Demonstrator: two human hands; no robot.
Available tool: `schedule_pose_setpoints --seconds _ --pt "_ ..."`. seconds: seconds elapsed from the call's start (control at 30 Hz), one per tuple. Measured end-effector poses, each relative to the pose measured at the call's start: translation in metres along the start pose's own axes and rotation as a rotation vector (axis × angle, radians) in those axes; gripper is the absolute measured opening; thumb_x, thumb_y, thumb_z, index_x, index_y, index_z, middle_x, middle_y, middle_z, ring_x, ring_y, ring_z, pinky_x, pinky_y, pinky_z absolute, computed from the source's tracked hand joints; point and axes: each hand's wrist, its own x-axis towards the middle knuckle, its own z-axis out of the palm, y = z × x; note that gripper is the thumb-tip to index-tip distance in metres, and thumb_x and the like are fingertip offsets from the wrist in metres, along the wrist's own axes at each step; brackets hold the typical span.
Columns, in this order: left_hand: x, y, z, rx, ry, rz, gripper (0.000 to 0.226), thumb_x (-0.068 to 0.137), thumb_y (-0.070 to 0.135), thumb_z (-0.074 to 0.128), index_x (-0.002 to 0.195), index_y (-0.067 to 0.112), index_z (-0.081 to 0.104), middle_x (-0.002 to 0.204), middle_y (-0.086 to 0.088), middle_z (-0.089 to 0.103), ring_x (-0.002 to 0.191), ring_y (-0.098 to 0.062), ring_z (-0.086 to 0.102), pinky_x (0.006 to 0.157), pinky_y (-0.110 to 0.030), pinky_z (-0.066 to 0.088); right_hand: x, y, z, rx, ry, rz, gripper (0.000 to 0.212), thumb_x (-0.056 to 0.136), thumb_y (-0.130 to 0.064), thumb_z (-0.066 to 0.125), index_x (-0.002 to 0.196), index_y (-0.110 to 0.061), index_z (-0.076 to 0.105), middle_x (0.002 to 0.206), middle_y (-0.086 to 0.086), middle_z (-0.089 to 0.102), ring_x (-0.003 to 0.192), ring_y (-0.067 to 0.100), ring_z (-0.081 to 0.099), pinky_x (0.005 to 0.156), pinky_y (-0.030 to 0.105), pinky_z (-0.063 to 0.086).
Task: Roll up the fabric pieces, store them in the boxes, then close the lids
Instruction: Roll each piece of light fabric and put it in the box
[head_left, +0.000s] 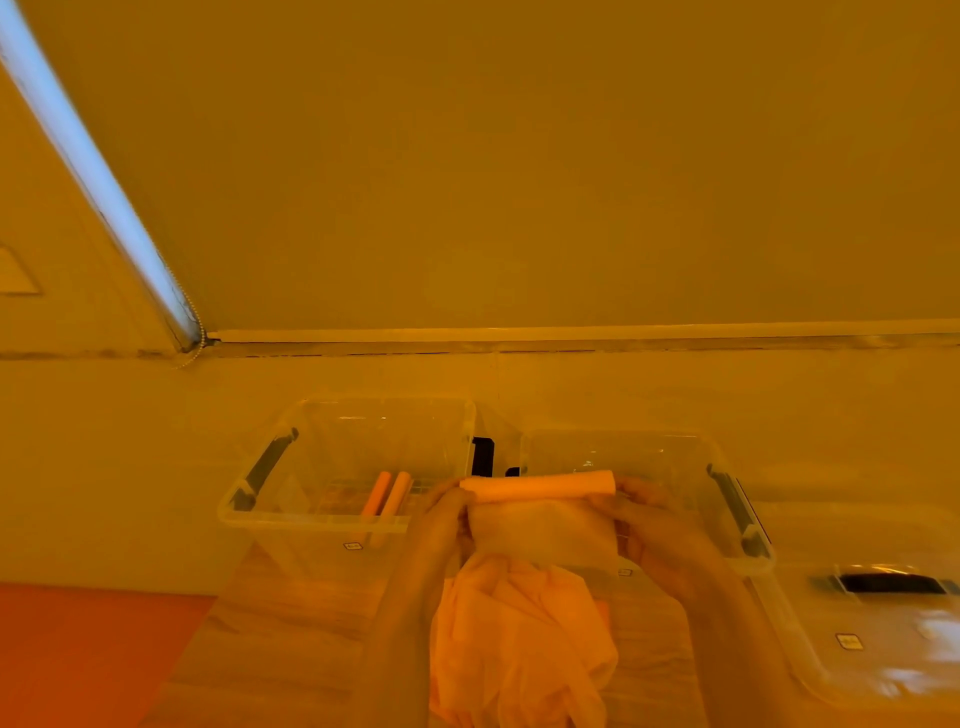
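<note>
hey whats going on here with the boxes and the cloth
A person is rolling a fabric piece, the left hand and right hand gripping its two ends above a loose fabric pile on the table. Two clear boxes stand open behind: the left box already holds two rolls, while what the right box holds is unclear. A lid lies at right.

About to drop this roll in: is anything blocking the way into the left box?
Nothing visible does. The left box is open-topped with two rolls inside, and the held roll sits just right of its rim.
</note>
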Motion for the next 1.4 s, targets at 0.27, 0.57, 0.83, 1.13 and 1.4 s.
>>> schedule_pose_setpoints --seconds 0.27,0.57,0.83,1.13,1.4 --pt "-0.005 -0.006 -0.004 0.254 -0.035 0.153 0.021 0.094 0.037 0.053 0.110 0.026 0.061 0.105 0.004 0.055 0.104 -0.018 0.055 0.085 -0.036 0.050 0.001 0.000 0.001 0.100 -0.004 -0.001 0.037 0.073 -0.022 0.069 0.108 -0.009 0.066 0.117 0.017 0.062 0.103 0.033 0.060 0.073 0.040 0.056" --pt "-0.009 -0.007 -0.009 0.165 -0.105 0.128 0.015 0.093 0.030 0.056 0.107 0.026 0.062 0.108 0.004 0.059 0.097 -0.013 0.059 0.086 -0.039 0.053 0.004 0.005 0.002 0.083 0.083 0.032 0.051 0.064 -0.020 0.073 0.111 -0.002 0.066 0.115 0.022 0.065 0.102 0.033 0.061 0.080 0.043 0.052" --pt "-0.010 -0.007 -0.012 0.123 -0.100 0.145 0.015 0.096 0.029 0.052 0.108 0.028 0.061 0.105 0.009 0.055 0.094 -0.012 0.058 0.090 -0.046 0.052 -0.005 0.001 0.013 0.140 0.066 0.085 0.012 0.089 0.000 0.058 0.098 -0.002 0.064 0.093 0.015 0.066 0.086 0.023 0.063 0.057 0.022 0.058" --pt "-0.007 -0.008 -0.010 0.015 -0.080 0.079 0.014 0.094 0.026 0.058 0.103 0.032 0.066 0.122 -0.007 0.057 0.110 -0.026 0.057 0.092 -0.052 0.051 -0.008 0.000 0.016 0.148 0.041 0.099 0.022 0.092 -0.005 0.056 0.113 -0.005 0.061 0.100 0.015 0.063 0.085 0.023 0.062 0.052 0.023 0.056" --pt "-0.011 -0.005 -0.006 0.142 -0.095 0.179 0.015 0.099 0.031 0.044 0.095 0.033 0.059 0.103 0.016 0.049 0.088 0.005 0.042 0.086 -0.033 0.048 -0.008 0.000 0.021 -0.017 0.150 0.013 0.026 0.091 -0.030 0.061 0.111 -0.013 0.063 0.113 0.012 0.060 0.097 0.027 0.061 0.064 0.033 0.055"
